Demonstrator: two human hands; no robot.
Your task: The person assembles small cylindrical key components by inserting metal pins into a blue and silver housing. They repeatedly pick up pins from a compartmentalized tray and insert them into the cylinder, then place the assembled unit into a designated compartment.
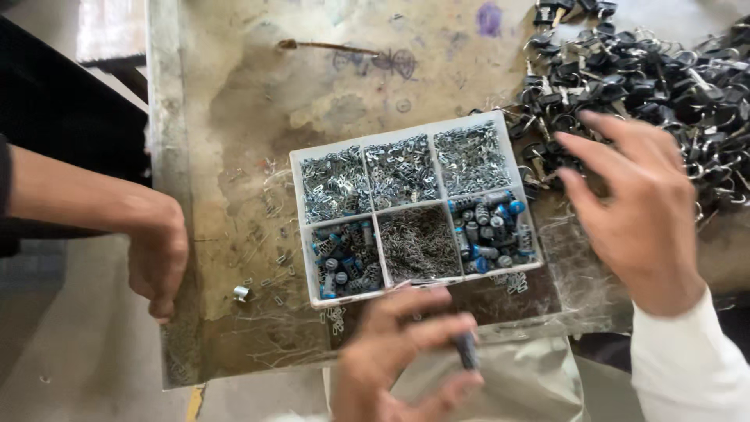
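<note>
Head view, looking down on a stained, scuffed worktable [258,94].

The left hand [406,352] sits at the bottom centre, just in front of the near wall of a white compartment box [295,168]. Its fingers are curled around a small dark cylindrical part [466,349], which is pinched between thumb and fingers; the part's exact kind is hard to tell because of blur, possibly a capacitor like those in the box.

The right hand [637,203] hovers at the right, fingers spread and loose, holding nothing. It lies over the right edge of the box, near a heap of black keys with metal rings [664,70] that fills the upper right of the table.

The box has six compartments. The three far ones hold small silvery metal pieces [402,168]. Near row: blue and grey cylindrical capacitors [344,258] on the left, fine wire bits [418,244] in the middle, more capacitors on the right.

A clear plastic bag [531,375] lies under the left hand at the table edge. A small metal ring [241,293] lies loose left of the box.

Another person's hand [156,250] rests on the left table edge, loosely curled.
</note>
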